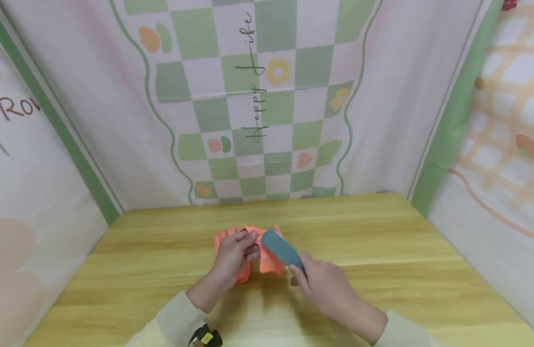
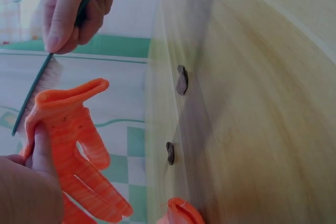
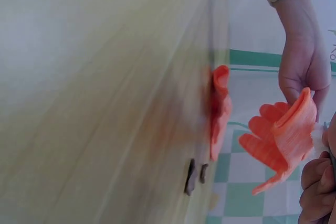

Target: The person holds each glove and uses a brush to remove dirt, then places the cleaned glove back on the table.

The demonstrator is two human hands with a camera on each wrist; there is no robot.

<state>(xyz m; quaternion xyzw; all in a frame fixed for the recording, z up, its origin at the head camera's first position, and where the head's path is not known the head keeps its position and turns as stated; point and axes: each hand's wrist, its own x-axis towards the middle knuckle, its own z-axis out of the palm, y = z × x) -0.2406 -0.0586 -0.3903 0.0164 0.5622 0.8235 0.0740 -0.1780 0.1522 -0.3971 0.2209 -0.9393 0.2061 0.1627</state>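
My left hand (image 1: 233, 254) pinches an orange knit glove (image 2: 71, 140) at its cuff, holding it up off the table. Small dark specks mark the glove near the cuff in the left wrist view. A brush (image 1: 281, 247) with a grey-green back and pale bristles is in my right hand (image 1: 329, 285), gripped by the handle. Its bristles (image 2: 50, 74) face the glove's cuff and seem to touch it. A second orange glove (image 3: 220, 114) lies on the table below the left hand.
Two small dark lumps (image 2: 181, 80) lie on the wood-grain table (image 1: 162, 270), the nearer one under the right hand. Patterned cloth (image 1: 271, 96) hangs behind the table and on both sides.
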